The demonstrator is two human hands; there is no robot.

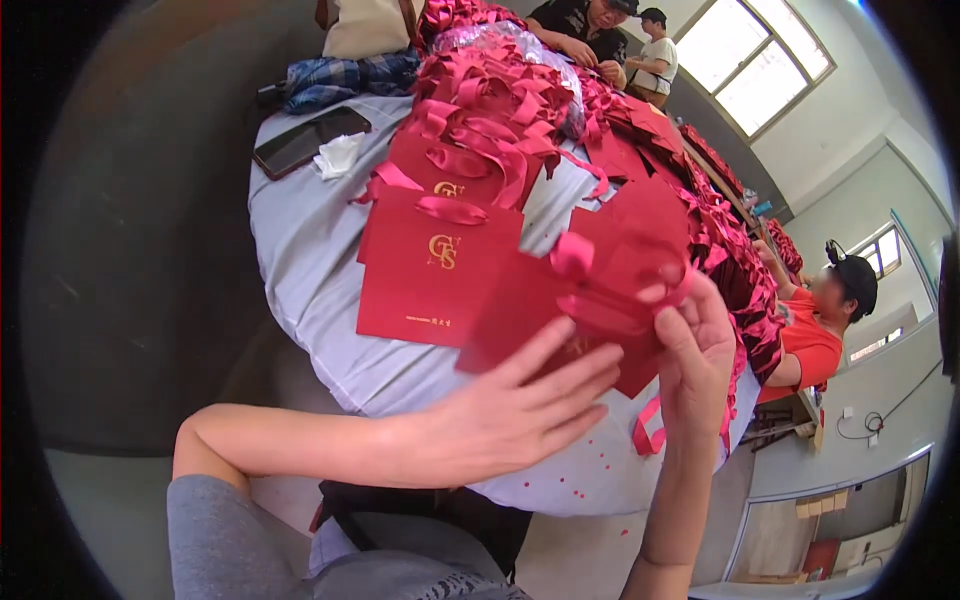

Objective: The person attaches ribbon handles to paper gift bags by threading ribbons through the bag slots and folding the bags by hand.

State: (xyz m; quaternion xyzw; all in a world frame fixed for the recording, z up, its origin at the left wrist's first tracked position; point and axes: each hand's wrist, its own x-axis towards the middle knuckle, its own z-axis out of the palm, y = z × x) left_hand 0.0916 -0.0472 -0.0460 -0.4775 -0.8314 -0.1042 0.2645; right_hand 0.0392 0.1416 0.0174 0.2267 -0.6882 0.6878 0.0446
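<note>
Grey-clothed table under bright windows, heaped along its length with red gift bags and ribbon. Red paper bag held above near edge of table, tilted, just right of flat stack of finished red bags bearing gold emblems. Left hand laid against lower face of bag, fingers spread and extended, palm flat, not closed around anything; contact along fingertips only. Right hand raised at bag's right edge, thumb and forefinger pinched together on pink ribbon handle, remaining fingers loosely curled. Grip on ribbon firm; ribbon loop standing above bag mouth. Second loose end of pink ribbon hanging below right hand, close to table edge. Small red paper dots scattered on cloth beneath hands. Black phone and crumpled white tissue lying at far left corner of table, well apart from hands. Folded plaid cloth beyond phone. Person in red shirt and black cap seated at right side; two further persons at far end, hands among bags.
</note>
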